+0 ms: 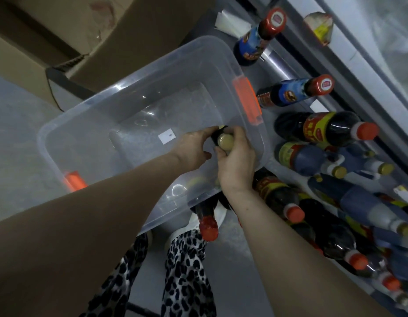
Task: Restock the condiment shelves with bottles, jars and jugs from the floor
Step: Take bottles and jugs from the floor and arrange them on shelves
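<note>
At 6 o'clock, leopard-print trouser legs (184,271) stand on the grey floor, and a dark glass bottle with a red cap (206,221) sits just above them, partly under the edge of the bin. Near the centre, the left hand (192,147) and right hand (238,165) both grip a small dark bottle with a cream cap (225,140). The left fingers wrap its body and the right fingers curl over its neck. This bottle is inside the clear plastic storage bin (141,106), toward its 3 o'clock wall by an orange latch (246,99); whether it touches the bin's bottom cannot be told. From 3 to 5 o'clock, dark orange-capped sauce bottles (324,131) crowd the floor beside the bin. At 1 o'clock stand blue-labelled, red-capped bottles (287,92). A brown cardboard box (61,30) fills 11 o'clock.
</note>
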